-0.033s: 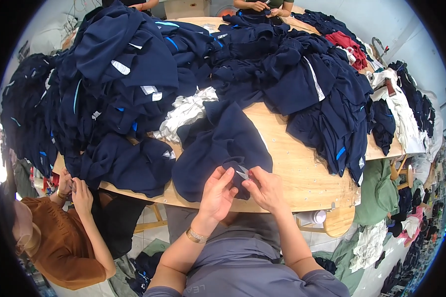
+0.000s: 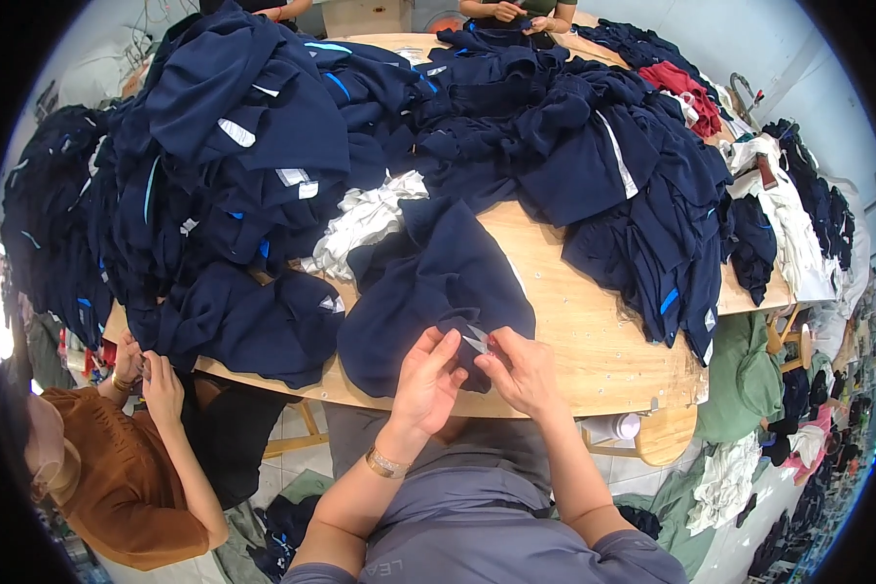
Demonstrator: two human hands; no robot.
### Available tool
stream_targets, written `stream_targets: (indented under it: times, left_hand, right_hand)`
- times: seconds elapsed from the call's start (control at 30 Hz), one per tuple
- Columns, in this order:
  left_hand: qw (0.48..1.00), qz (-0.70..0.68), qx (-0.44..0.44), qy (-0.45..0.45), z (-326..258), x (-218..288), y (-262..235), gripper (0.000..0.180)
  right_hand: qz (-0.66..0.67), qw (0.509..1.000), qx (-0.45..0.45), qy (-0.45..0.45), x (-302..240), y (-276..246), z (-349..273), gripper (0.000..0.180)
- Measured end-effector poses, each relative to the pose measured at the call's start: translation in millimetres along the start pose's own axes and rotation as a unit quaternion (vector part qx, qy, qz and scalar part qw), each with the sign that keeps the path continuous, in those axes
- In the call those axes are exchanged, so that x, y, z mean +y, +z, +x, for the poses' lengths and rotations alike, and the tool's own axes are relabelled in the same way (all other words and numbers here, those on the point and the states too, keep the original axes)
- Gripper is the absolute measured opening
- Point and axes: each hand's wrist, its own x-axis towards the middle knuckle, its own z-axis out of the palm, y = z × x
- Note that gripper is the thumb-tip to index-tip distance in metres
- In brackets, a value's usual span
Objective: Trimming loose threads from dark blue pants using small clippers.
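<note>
A navy garment (image 2: 428, 282) lies bunched on the wooden table in front of me, its near edge lifted between my hands. My left hand (image 2: 422, 385) pinches that edge between thumb and fingers. Close beside it, my right hand (image 2: 526, 372) is closed around small thread snips (image 2: 477, 341), whose pale pointed blades stick out toward the left fingertips. The blades lie against the navy cloth; whether they are cutting a thread is too small to tell. Most of the snips' body is hidden inside the right hand.
Heaped navy garments (image 2: 243, 127) cover the table's far left, with more navy garments (image 2: 642, 214) at the right. Crumpled white cloth (image 2: 370, 224) sits between them. The bare wooden tabletop (image 2: 584, 331) shows to my right. A co-worker in a brown top (image 2: 136, 487) sits at my left.
</note>
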Motion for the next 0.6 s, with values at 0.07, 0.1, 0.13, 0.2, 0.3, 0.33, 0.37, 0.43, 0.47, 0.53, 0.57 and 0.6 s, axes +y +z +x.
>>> stream_targets:
  times: [0.07,0.1,0.13,0.2,0.3,0.33,0.37,0.43,0.47,0.53,0.57,0.6]
  left_hand:
    - [1.0,0.005,0.003,0.004,0.0,-1.2,0.9,0.011]
    - [1.0,0.01,0.006,0.008,-0.1,-1.8,1.4,0.011]
    - [1.0,0.01,0.006,0.008,0.0,-2.6,1.6,0.011]
    - [0.999,0.042,0.005,0.027,0.3,-4.3,1.8,0.008]
    - [0.997,0.057,-0.002,0.046,1.0,-6.0,0.1,0.01]
    - [0.997,0.057,-0.003,0.046,0.8,-6.1,0.6,0.01]
    - [0.997,0.06,-0.004,0.054,0.4,-6.1,1.3,0.01]
    - [0.996,0.064,-0.004,0.062,0.3,-5.8,1.5,0.01]
    - [0.996,0.06,-0.004,0.065,0.4,-5.7,1.1,0.012]
    - [0.996,0.055,-0.005,0.067,0.6,-5.3,1.8,0.014]
    - [0.997,0.042,-0.002,0.066,0.7,-4.9,3.3,0.015]
    - [0.998,0.028,0.0,0.065,0.9,-4.7,4.3,0.015]
  right_hand:
    - [-0.004,1.0,0.002,-0.004,-0.6,-1.4,1.0,0.032]
    - [-0.008,1.0,0.004,-0.009,-1.0,-2.1,1.5,0.032]
    - [-0.008,1.0,0.004,-0.009,-1.3,-2.8,2.0,0.032]
    - [-0.005,1.0,0.007,-0.014,-1.9,-4.0,2.7,0.032]
    - [0.003,1.0,0.011,-0.014,-2.9,-4.2,3.1,0.031]
    - [0.002,1.0,0.011,-0.014,-2.8,-3.9,3.0,0.031]
    - [-0.001,1.0,0.016,-0.016,-2.4,-3.3,2.7,0.03]
    - [-0.004,1.0,0.022,-0.019,-2.8,-2.7,2.3,0.03]
    - [-0.008,1.0,0.02,-0.013,-3.3,-2.4,2.1,0.029]
    - [-0.012,1.0,0.018,-0.008,-3.4,-1.2,1.3,0.029]
    - [0.0,1.0,0.023,0.001,-2.7,0.3,0.6,0.029]
    - [0.011,0.999,0.029,0.009,-2.4,1.1,-0.1,0.028]
